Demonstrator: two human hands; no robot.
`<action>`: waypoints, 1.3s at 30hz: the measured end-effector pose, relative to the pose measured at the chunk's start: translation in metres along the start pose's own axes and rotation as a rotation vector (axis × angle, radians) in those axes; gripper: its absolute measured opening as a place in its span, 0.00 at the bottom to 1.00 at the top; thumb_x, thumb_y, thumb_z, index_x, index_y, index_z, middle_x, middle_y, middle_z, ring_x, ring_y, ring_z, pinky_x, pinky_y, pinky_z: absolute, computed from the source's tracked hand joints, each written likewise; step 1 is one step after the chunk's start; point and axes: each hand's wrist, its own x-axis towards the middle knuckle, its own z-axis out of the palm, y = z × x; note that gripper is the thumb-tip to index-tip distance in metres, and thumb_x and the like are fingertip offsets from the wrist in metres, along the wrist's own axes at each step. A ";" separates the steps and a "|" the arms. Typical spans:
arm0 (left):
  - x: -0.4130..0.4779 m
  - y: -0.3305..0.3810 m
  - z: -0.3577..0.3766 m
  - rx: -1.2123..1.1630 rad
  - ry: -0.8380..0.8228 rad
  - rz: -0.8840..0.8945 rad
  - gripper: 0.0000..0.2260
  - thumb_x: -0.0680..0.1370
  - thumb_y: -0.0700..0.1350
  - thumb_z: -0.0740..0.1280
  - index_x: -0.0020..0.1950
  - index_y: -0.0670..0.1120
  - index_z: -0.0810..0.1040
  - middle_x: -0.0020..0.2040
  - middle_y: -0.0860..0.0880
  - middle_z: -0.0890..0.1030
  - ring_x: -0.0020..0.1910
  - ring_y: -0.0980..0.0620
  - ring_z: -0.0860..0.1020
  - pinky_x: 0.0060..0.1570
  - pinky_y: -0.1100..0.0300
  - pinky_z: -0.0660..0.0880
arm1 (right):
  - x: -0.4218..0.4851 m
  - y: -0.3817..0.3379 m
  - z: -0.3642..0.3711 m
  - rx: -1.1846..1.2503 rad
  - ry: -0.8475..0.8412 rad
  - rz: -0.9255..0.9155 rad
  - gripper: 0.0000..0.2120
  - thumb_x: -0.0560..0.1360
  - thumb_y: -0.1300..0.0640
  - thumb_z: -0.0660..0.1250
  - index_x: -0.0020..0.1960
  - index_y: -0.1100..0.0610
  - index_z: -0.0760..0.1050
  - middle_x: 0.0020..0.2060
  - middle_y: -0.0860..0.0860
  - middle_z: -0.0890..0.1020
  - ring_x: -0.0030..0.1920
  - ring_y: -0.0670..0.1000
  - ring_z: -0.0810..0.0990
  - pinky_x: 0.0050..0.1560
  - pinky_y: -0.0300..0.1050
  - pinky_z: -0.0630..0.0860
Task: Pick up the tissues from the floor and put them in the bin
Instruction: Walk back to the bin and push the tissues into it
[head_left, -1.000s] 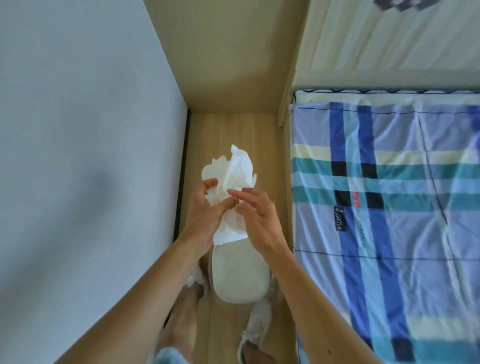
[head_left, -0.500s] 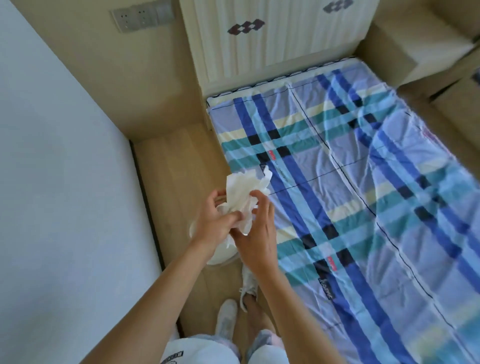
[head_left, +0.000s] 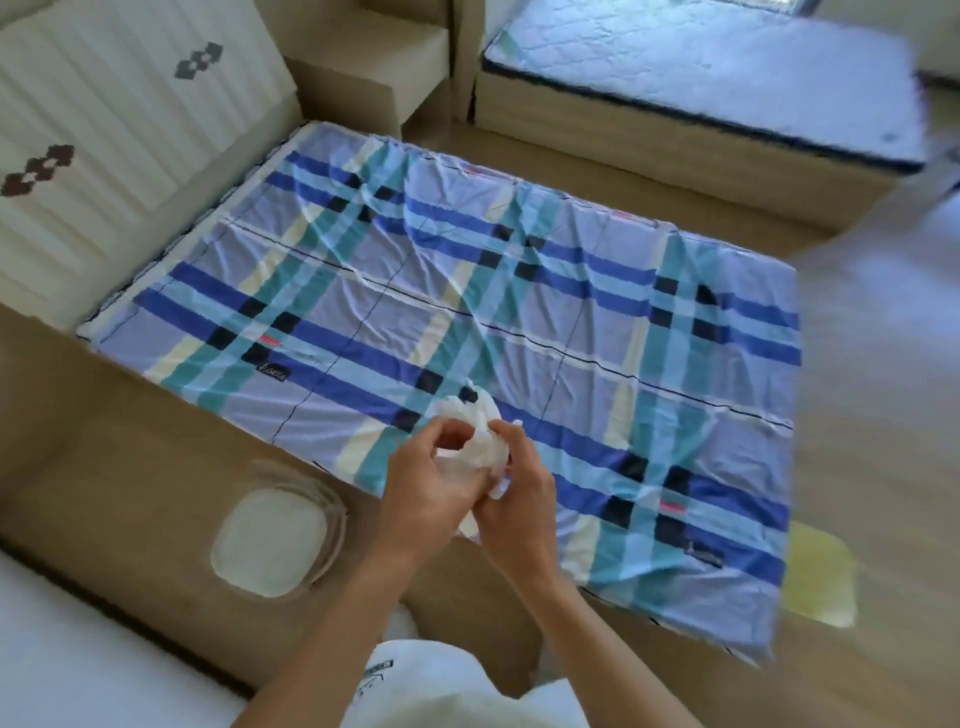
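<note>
A bunch of crumpled white tissues (head_left: 480, 447) sits between both hands, held in front of me over the near edge of the bed. My left hand (head_left: 428, 488) grips the bunch from the left and my right hand (head_left: 522, 499) presses it from the right. The white bin (head_left: 270, 540), lined with a clear bag, stands on the wooden floor to the lower left of my hands, in the gap between the bed and the wall.
A bed with a blue, teal and cream plaid sheet (head_left: 519, 322) fills the middle. A ribbed headboard (head_left: 104, 135) is at the upper left. A second mattress (head_left: 701, 73) lies at the upper right. A yellow object (head_left: 821, 577) rests on the floor to the right.
My view has swung right, from the floor gap and wall to the whole bed. The hands have squeezed the tissues into a tighter ball. The bin now appears left of my hands.
</note>
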 end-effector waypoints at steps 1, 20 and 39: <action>-0.005 0.012 0.026 0.005 -0.050 0.030 0.15 0.67 0.49 0.79 0.48 0.61 0.78 0.45 0.63 0.83 0.47 0.64 0.81 0.45 0.72 0.76 | -0.002 0.012 -0.027 -0.006 0.045 0.010 0.24 0.72 0.65 0.73 0.65 0.53 0.74 0.55 0.51 0.82 0.53 0.50 0.83 0.53 0.46 0.81; -0.063 0.126 0.386 0.495 -1.001 1.098 0.34 0.67 0.44 0.77 0.72 0.51 0.71 0.70 0.53 0.75 0.70 0.51 0.70 0.68 0.62 0.59 | -0.118 0.174 -0.365 -0.204 0.732 0.415 0.18 0.70 0.64 0.71 0.60 0.54 0.78 0.50 0.51 0.84 0.47 0.52 0.82 0.46 0.52 0.79; -0.176 0.161 0.675 0.621 -0.701 0.981 0.30 0.64 0.41 0.78 0.65 0.49 0.75 0.55 0.52 0.82 0.54 0.48 0.76 0.53 0.56 0.66 | -0.143 0.359 -0.638 -0.281 0.341 0.324 0.20 0.67 0.69 0.67 0.57 0.57 0.78 0.50 0.53 0.78 0.43 0.56 0.80 0.41 0.49 0.77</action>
